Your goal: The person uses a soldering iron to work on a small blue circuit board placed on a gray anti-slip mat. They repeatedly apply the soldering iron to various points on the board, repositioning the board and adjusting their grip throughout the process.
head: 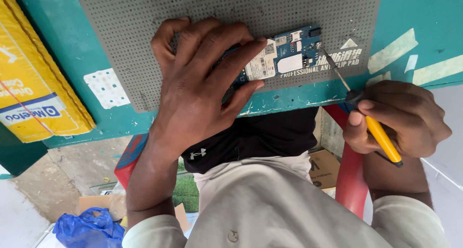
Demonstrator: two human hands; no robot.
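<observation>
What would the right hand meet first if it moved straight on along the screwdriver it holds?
The right hand points its yellow screwdriver at the blue circuit board; the tip seems already at the board's right edge, so the board comes first.

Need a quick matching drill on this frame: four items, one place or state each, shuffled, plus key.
1. Blue circuit board
2. Yellow-handled screwdriver
3. Grey perforated anti-slip mat
4. Yellow padded envelope

A. Gripped in the right hand
B. Lies at the table's left side
C. Pressed down by the left hand
D. Spread on the teal table, under the board

Pairs: 1-C, 2-A, 3-D, 4-B
</observation>
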